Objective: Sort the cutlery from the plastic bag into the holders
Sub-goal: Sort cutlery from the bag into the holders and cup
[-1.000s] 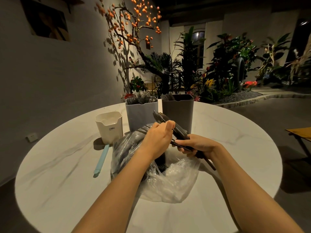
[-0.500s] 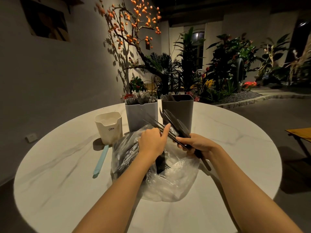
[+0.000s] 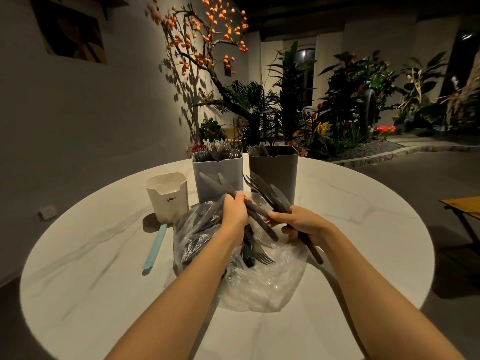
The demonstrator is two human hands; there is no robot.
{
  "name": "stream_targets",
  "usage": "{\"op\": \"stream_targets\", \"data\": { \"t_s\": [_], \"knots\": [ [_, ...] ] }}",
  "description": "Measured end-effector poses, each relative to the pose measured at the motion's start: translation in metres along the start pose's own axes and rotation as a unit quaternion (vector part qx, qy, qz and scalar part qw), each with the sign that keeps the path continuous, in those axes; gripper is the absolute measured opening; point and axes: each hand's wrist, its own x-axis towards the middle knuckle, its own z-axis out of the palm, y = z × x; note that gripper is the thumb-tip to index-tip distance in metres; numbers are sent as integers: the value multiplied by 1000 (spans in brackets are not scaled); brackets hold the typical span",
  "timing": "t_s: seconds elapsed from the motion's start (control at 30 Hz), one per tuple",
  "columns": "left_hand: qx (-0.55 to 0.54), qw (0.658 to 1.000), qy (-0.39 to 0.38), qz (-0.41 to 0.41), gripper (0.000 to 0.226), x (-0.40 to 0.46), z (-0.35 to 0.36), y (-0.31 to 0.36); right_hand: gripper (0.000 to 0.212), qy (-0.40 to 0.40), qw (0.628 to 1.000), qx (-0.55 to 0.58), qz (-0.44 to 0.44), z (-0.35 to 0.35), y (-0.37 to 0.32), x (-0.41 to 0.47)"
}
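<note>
From the head view, I am mid-sort: my left hand (image 3: 235, 213) grips a small bunch of dark knives (image 3: 217, 184) by their handles, blades pointing up and away toward the grey holder (image 3: 218, 178), while my right hand (image 3: 302, 224) grips a second bunch (image 3: 270, 194) in which I can make out fork tines and blade-like pieces, its handles running down past my palm. Both bunches hang just above the open plastic bag (image 3: 259, 284), which lies crumpled on the tabletop (image 3: 350, 203) and holds more cutlery, a fork (image 3: 262, 257) among it. The grey holder already bristles with forks, the dark holder (image 3: 274, 172) beside it shows a few pieces at its rim, and the white holder (image 3: 167, 196) on the left looks unfilled, though I cannot see its bottom. As I judge it, the next move calls for splitting each bunch by kind and dropping the pieces handle-first into matching holders. The only writing I can read is "CRBW" on the white holder; a pale blue stick (image 3: 155, 249) lies near it.
</note>
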Motion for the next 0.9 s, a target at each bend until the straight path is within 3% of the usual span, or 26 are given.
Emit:
{"op": "stream_targets", "data": {
  "t_s": [0.13, 0.23, 0.43, 0.57, 0.73, 0.9],
  "knots": [
    [-112, 994, -10, 18, 23, -5, 4, 1, 28, 80, 992, -60, -79, 5, 0, 5],
    [-133, 990, -35, 19, 10, -3, 4, 0, 27, 92, 988, -64, -108, 10, -2, 6],
    [-62, 991, -93, 67, 24, -4, 4, -2, 23, 99, 981, -81, -145, 18, -6, 4],
    [-32, 995, -69, 59, 37, -5, 4, -5, 13, 91, 974, -90, -187, 22, -9, 0],
    [-40, 997, -44, 54, 24, -5, 3, -6, 24, 77, 981, -49, -169, 25, -13, 1],
    [-25, 999, -19, 43, 40, -1, 2, -10, 25, 45, 986, -21, -157, 26, -13, 2]
  ]
}}
